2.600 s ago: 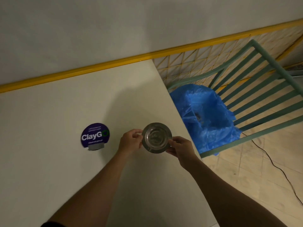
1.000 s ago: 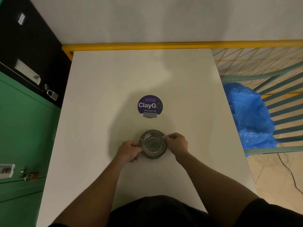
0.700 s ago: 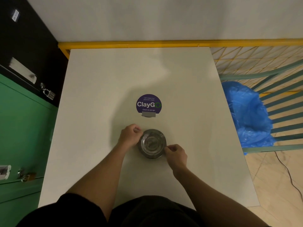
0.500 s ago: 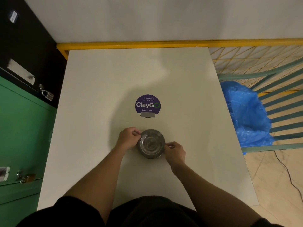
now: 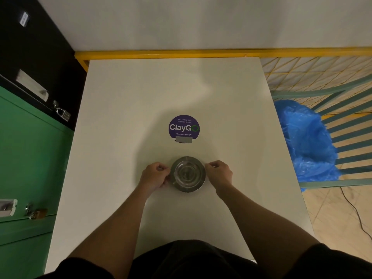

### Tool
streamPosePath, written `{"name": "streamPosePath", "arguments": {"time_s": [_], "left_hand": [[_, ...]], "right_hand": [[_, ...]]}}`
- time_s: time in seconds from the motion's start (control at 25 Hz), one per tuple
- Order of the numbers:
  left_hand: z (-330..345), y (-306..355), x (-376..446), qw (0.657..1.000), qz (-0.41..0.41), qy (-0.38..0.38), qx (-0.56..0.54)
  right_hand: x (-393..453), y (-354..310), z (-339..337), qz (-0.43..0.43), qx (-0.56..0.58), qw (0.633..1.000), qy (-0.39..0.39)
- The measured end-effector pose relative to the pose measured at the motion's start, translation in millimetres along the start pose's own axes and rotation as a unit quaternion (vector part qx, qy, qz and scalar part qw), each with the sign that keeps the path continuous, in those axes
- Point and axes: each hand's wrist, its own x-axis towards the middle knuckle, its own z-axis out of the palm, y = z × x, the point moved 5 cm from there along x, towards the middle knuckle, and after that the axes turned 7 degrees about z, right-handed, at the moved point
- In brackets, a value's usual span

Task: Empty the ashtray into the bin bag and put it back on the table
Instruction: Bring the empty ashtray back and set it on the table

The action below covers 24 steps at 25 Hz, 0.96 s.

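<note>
A round metal ashtray [image 5: 188, 174] lies flat on the white table [image 5: 124, 117], just below a purple ClayGo sticker [image 5: 184, 127]. My left hand [image 5: 154, 175] pinches its left rim with curled fingers. My right hand [image 5: 219, 172] pinches its right rim the same way. The inside of the ashtray looks empty and shiny. The blue bin bag [image 5: 306, 141] hangs off the table's right side, held in a green slatted frame.
Green lockers [image 5: 26, 158] with padlocks [image 5: 62, 114] stand along the table's left edge. A yellow rail [image 5: 181, 53] runs behind the table against the wall. A green slatted frame [image 5: 350, 137] and a cable [image 5: 356, 216] on the tiled floor lie to the right.
The ashtray came from the table's right edge near the bag to the middle of the table. In the last half second my right hand shifted from its lower right rim up to its right side.
</note>
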Motion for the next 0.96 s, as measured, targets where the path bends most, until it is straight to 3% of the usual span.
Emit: {"name": "streamPosePath", "arguments": {"time_s": [0.28,0.96], "left_hand": [[3.8,6.5,-2.8,0.998,0.039,-0.010,0.051],[2.9,1.8,-10.8,1.000,0.018,0.008,0.013]], "right_hand": [[-9.5,9.6,-0.1,-0.011,-0.015,1.000,-0.023],[-10.0,13.7,-0.8,-0.004,-0.014,1.000,-0.024]]}}
